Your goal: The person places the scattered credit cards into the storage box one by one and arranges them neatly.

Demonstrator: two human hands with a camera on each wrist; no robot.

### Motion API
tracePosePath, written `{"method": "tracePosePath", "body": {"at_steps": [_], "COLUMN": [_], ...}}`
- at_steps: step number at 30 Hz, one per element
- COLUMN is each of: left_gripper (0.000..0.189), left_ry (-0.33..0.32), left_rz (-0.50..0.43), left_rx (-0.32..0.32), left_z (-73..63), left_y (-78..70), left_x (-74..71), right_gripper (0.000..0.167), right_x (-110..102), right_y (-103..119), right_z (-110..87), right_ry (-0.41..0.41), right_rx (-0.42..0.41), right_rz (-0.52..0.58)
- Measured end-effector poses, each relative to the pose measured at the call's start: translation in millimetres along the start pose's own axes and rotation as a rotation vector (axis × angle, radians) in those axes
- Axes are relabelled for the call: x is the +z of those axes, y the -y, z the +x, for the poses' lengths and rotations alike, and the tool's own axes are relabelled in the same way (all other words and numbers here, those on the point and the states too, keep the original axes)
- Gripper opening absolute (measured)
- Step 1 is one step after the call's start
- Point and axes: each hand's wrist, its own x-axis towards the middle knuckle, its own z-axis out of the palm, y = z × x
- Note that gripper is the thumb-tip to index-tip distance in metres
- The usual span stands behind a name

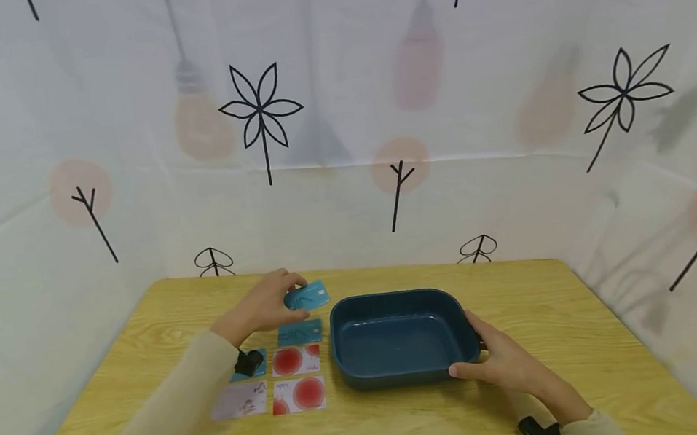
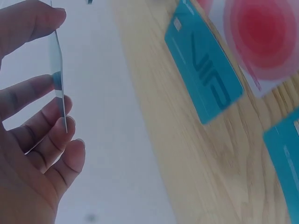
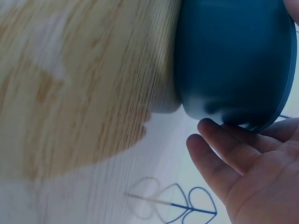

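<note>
My left hand (image 1: 265,305) pinches a blue plastic card (image 1: 309,295) above the far part of the table. In the left wrist view the card (image 2: 59,86) shows edge-on between thumb and fingers. Just below that hand a second blue card (image 2: 204,70), marked VIP, lies on the wood. My right hand (image 1: 506,363) grips the near right corner of a dark blue rectangular dish (image 1: 396,379), thumb at the front and fingers along the right side. The right wrist view shows the fingers (image 3: 229,149) against the dish's outer wall (image 3: 233,60). Inside, no cards are visible.
Two white cards with red circles, one upper (image 1: 288,362) and one lower (image 1: 308,393), lie left of the dish. Beside them are a pale lilac card (image 1: 234,401) and another blue card (image 1: 261,365), partly hidden by the left wrist's camera. A patterned cloth (image 1: 347,210) hangs behind the table.
</note>
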Motion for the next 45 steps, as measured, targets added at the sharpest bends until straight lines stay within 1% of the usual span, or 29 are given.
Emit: {"method": "tracePosePath", "body": {"at_steps": [4,9,11,14,16,19,22,25,28,36,45], "left_gripper": [0.052,0.053,0.053,0.054,0.054,0.054,0.053,0.054,0.055,0.056,0.056], "left_ry": [0.014,0.024,0.034,0.061,0.072,0.077,0.084,0.094,0.099,0.124,0.144], "left_rz": [-0.005,0.012,0.016,0.019,0.025,0.024,0.019,0.031,0.033,0.031,0.075], "left_rx": [0.024,0.056,0.059,0.042,0.037,0.050,0.063,0.061,0.071,0.092,0.134], "left_z": [7.7,18.6,22.9,27.8,30.4,32.3,32.0,31.6,33.8,45.7,63.4], "left_y": [-13.3,-27.9,-33.5,-41.0,-44.7,-49.4,-53.3,-57.0,-61.1,-73.1,-90.4], "left_x": [5.2,11.1,13.1,15.7,17.8,19.8,20.9,21.9,22.6,26.3,29.9], "right_gripper": [0.111,0.109,0.109,0.109,0.110,0.111,0.111,0.110,0.109,0.109,0.111], "right_x": [-0.1,-2.2,-2.6,-1.9,-0.9,0.6,2.2,3.2,3.1,1.7,1.5], "right_y": [-2.1,-2.2,-2.2,-2.8,-3.6,-3.6,-2.4,-1.4,-1.8,-3.9,-4.1], "right_z": [-2.4,-4.6,-5.2,-5.6,-5.6,-5.2,-3.6,-1.4,0.5,1.1,-0.4], "right_ry": [-0.001,-0.008,-0.012,-0.012,-0.011,-0.016,-0.017,-0.015,-0.016,-0.007,-0.021], "right_rx": [0.019,0.008,0.002,0.008,0.010,0.008,-0.012,-0.033,-0.043,-0.036,-0.030], "right_rz": [-0.007,-0.002,-0.001,0.007,0.011,0.014,0.009,0.014,0.022,0.031,0.025]}}
